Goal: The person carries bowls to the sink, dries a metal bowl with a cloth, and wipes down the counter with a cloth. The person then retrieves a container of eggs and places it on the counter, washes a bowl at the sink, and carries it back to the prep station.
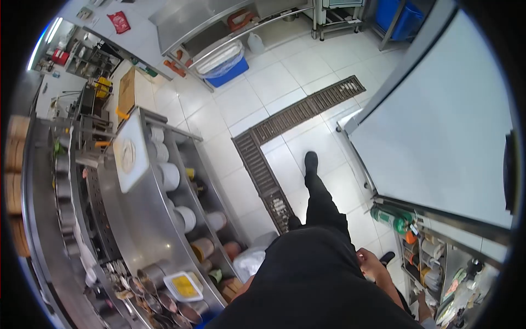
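Observation:
My right hand hangs beside the dark clothing, right of my body, with its fingers curled in; whatever they hold, if anything, is hidden. Only a sliver of skin of my left hand shows past the clothing on the other side, and its fingers are out of sight. Close to it are a clear plastic bag and the shelves under the steel counter. On that counter stand a white tub with yellow contents, several metal containers with utensils, and a white board.
A floor grate crosses the white tiles ahead. At the right stands a large white-fronted cabinet. A blue bin sits under the far table. Another person's hand shows at lower right, near a shelf rack.

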The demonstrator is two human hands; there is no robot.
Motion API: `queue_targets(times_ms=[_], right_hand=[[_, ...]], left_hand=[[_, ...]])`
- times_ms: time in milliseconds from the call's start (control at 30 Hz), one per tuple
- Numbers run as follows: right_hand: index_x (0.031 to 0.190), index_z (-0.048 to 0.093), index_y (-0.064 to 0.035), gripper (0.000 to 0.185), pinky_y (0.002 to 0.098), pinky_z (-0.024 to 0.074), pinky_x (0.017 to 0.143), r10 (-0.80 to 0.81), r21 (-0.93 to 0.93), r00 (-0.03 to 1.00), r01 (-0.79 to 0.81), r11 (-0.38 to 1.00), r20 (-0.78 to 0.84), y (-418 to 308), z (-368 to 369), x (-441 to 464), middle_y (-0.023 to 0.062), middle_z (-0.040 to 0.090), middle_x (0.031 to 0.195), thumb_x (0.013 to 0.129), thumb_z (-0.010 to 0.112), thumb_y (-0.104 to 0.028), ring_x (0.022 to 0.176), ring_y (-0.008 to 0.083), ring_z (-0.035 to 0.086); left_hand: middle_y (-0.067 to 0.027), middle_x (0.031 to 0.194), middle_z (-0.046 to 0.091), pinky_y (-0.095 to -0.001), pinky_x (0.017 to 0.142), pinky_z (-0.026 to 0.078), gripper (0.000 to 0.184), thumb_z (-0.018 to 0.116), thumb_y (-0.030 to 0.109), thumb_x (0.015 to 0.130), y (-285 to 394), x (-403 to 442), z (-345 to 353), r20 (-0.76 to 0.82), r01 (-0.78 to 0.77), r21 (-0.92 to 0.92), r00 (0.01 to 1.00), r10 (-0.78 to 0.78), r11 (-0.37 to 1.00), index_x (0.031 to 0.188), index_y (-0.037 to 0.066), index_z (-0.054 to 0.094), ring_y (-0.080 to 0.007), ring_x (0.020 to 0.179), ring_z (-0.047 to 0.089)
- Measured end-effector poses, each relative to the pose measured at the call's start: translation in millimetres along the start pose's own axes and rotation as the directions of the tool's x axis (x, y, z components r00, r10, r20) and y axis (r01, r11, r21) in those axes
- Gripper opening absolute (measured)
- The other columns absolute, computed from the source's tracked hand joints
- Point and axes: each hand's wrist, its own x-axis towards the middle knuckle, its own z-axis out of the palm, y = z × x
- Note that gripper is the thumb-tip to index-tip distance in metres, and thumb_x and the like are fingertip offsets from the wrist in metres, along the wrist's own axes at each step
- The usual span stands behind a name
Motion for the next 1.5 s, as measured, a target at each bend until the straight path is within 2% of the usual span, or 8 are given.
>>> queue_targets(times_ms=[133, 300, 533, 900, 1033, 1133, 1367, 1500], right_hand=[[0.104, 0.059, -0.0058, 0.015, 0.0322, 0.0474, 0.047, -0.086, -0.043, 0.995, 0.088, 0.995, 0.039, -130.3, -60.8, 50.8, 0.0081, 0.065, 0.075, 0.099, 0.057, -0.02, 0.056, 0.0154, 0.061], [0.104, 0.06, -0.0071, 0.036, 0.0354, 0.054, 0.064, -0.191, -0.465, 0.946, 0.296, 0.834, 0.26, -267.5, -161.7, 114.8, 0.0082, 0.068, 0.083, 0.076, 0.078, -0.02, 0.073, 0.0221, 0.068], [0.106, 0.063, -0.012, 0.04, 0.0418, 0.0526, 0.083, -0.46, -0.515, 0.888, 0.396, 0.76, 0.003, -384.2, -215.2, 170.5, 0.0105, 0.065, 0.104, 0.077, 0.075, -0.037, 0.098, 0.0322, 0.065], [0.092, 0.068, -0.0085, 0.028, 0.0465, 0.0522, 0.079, -0.235, -0.271, 0.972, 0.234, 0.934, 0.03, -585.7, -273.6, 293.1, 0.02, 0.07, 0.089, 0.08, 0.071, -0.033, 0.092, 0.0399, 0.067], [0.1, 0.071, -0.0081, 0.03, 0.0479, 0.0518, 0.083, -0.236, -0.465, 0.967, 0.165, 0.87, -0.097, -666.3, -285.7, 317.8, 0.0224, 0.07, 0.101, 0.087, 0.061, -0.033, 0.099, 0.0444, 0.065], [0.1, 0.071, -0.0061, 0.027, 0.0477, 0.0519, 0.083, -0.241, -0.313, 0.963, 0.193, 0.93, -0.12, -707.5, -296.1, 321.5, 0.0238, 0.069, 0.1, 0.089, 0.058, -0.028, 0.099, 0.0455, 0.064], [0.092, 0.07, -0.005, 0.017, 0.0478, 0.0503, 0.075, -0.428, -0.263, 0.841, 0.354, 0.898, -0.33, -756.1, -320.8, 366.8, 0.0241, 0.066, 0.09, 0.078, 0.065, -0.014, 0.089, 0.0441, 0.063], [0.086, 0.072, -0.0076, 0.014, 0.0451, 0.0492, 0.068, -0.375, -0.24, 0.911, 0.331, 0.913, -0.172, -879.5, -381.6, 344.0, 0.0209, 0.065, 0.082, 0.077, 0.068, -0.018, 0.083, 0.0422, 0.063]], left_hand=[[-0.0135, 0.112, 0.07, -0.036, 0.091, 0.049, 0.038, 0.065, 0.023, 0.094, 82.7, 41.5, -65.3, -0.054, 0.004, 0.028, 0.999, -0.002, 1.0, 0.124, 0.001, 0.062, -0.0219, 0.106, 0.066], [-0.0145, 0.112, 0.07, -0.0367, 0.092, 0.049, 0.038, 0.065, 0.023, 0.094, 212.2, 92.8, -124.2, -0.104, -0.046, 0.051, 0.993, 0.051, 0.998, 0.124, 0.001, 0.062, -0.0229, 0.106, 0.066], [-0.016, 0.113, 0.071, -0.0377, 0.092, 0.049, 0.038, 0.064, 0.023, 0.094, 352.9, 180.8, -183.0, -0.109, -0.094, 0.114, 0.988, 0.107, 0.989, 0.124, 0.001, 0.062, -0.0242, 0.107, 0.066], [-0.0183, 0.115, 0.071, -0.0393, 0.093, 0.049, 0.038, 0.064, 0.024, 0.095, 546.1, 336.6, -403.1, -0.007, -0.182, 0.355, 0.98, 0.197, 0.917, 0.125, 0.001, 0.063, -0.0264, 0.108, 0.066], [-0.0237, 0.114, 0.07, -0.0438, 0.093, 0.048, 0.038, 0.063, 0.026, 0.095, 640.7, 364.4, -479.8, 0.019, -0.27, 0.271, 0.961, 0.275, 0.924, 0.124, 0.001, 0.064, -0.0312, 0.11, 0.066], [-0.021, 0.115, 0.071, -0.0408, 0.094, 0.048, 0.04, 0.065, 0.026, 0.094, 592.7, 424.5, -512.9, -0.133, -0.224, 0.08, 0.963, 0.233, 0.971, 0.123, -0.001, 0.064, -0.0274, 0.11, 0.066], [-0.0113, 0.119, 0.07, -0.0389, 0.097, 0.047, 0.042, 0.07, 0.022, 0.093, 677.1, 443.7, -553.2, -0.132, -0.433, -0.2, 0.901, 0.413, 0.879, 0.125, -0.004, 0.064, -0.0218, 0.108, 0.064], [-0.0118, 0.12, 0.069, -0.0386, 0.097, 0.047, 0.043, 0.071, 0.023, 0.092, 650.5, 476.8, -574.5, -0.114, -0.454, -0.154, 0.89, 0.441, 0.878, 0.126, -0.004, 0.063, -0.022, 0.108, 0.064]])
